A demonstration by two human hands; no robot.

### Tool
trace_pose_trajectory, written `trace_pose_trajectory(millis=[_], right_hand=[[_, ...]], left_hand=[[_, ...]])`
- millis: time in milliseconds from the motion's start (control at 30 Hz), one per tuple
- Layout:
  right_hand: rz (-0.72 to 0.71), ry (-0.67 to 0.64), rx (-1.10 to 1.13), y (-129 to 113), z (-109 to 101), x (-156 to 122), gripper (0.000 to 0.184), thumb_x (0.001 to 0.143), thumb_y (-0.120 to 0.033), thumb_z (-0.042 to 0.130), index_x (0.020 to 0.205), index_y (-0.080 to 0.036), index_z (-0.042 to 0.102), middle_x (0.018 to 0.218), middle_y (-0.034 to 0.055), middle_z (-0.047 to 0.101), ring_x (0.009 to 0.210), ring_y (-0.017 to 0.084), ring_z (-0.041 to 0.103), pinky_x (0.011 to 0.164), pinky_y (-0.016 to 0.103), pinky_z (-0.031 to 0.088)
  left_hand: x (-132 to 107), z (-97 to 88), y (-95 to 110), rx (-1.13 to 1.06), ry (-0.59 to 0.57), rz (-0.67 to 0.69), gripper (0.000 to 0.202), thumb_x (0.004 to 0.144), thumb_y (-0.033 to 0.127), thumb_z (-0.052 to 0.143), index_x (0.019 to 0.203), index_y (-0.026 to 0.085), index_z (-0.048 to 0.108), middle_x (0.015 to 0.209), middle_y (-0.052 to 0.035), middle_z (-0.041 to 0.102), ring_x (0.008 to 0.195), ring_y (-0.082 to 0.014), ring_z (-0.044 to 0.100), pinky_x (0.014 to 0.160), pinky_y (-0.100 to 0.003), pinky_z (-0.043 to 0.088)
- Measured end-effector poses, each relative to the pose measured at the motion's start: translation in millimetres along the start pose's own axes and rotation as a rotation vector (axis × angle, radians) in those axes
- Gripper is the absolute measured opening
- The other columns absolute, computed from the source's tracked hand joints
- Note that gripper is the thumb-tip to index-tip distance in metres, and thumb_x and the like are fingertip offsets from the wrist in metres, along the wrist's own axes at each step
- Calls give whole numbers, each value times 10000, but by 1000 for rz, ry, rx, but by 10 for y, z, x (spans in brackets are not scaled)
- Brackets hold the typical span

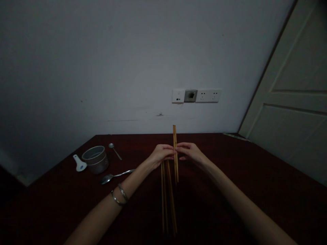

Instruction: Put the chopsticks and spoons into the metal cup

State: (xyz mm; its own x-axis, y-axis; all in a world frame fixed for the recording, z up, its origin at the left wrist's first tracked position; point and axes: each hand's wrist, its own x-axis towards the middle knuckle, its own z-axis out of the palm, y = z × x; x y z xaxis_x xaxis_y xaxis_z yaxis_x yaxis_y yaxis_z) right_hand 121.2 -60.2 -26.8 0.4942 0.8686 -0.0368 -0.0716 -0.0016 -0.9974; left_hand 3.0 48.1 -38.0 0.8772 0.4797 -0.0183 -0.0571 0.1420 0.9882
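Observation:
Both of my hands meet around a pair of wooden chopsticks (pixel 175 166) held nearly upright above the table. My left hand (pixel 163 152) pinches them from the left, and my right hand (pixel 189 151) grips them from the right at the same height. Below my left hand, several more chopsticks (pixel 168 197) lie lengthwise on the table, their far ends hidden behind that hand. Two bracelets circle my left wrist. Left of my left forearm rests a large metal spoon (pixel 107 178), part of its handle hidden by the arm.
On the dark red table (pixel 230 190), a grey round container (pixel 95 161) stands at the left. Beside it are a white soup spoon (pixel 80 164) and a small metal spoon (pixel 114 150). Wall sockets (pixel 208 96) sit above the table's back edge; a door (pixel 293 85) is at the right.

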Motion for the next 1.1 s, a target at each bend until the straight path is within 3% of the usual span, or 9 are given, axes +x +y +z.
trace_pose_trajectory(millis=[467, 1100], right_hand=[[-109, 150, 26, -84, -50, -31, 200, 621, -312, 683, 715, -137, 663, 652, 24, 620, 562, 92, 542, 398, 152, 415], [9, 54, 141, -52, -89, 0, 172, 586, -253, 719, 684, -133, 644, 612, 2, 602, 548, 72, 537, 493, 183, 444]], left_hand=[[-113, 212, 1, -17, -27, -68, 143, 568, 121, 709, 683, 99, 626, 609, -17, 618, 567, -96, 579, 606, -246, 490], [-130, 204, -48, -17, -62, -67, 165, 569, 143, 719, 695, 101, 622, 607, -13, 619, 557, -95, 584, 608, -246, 493]])
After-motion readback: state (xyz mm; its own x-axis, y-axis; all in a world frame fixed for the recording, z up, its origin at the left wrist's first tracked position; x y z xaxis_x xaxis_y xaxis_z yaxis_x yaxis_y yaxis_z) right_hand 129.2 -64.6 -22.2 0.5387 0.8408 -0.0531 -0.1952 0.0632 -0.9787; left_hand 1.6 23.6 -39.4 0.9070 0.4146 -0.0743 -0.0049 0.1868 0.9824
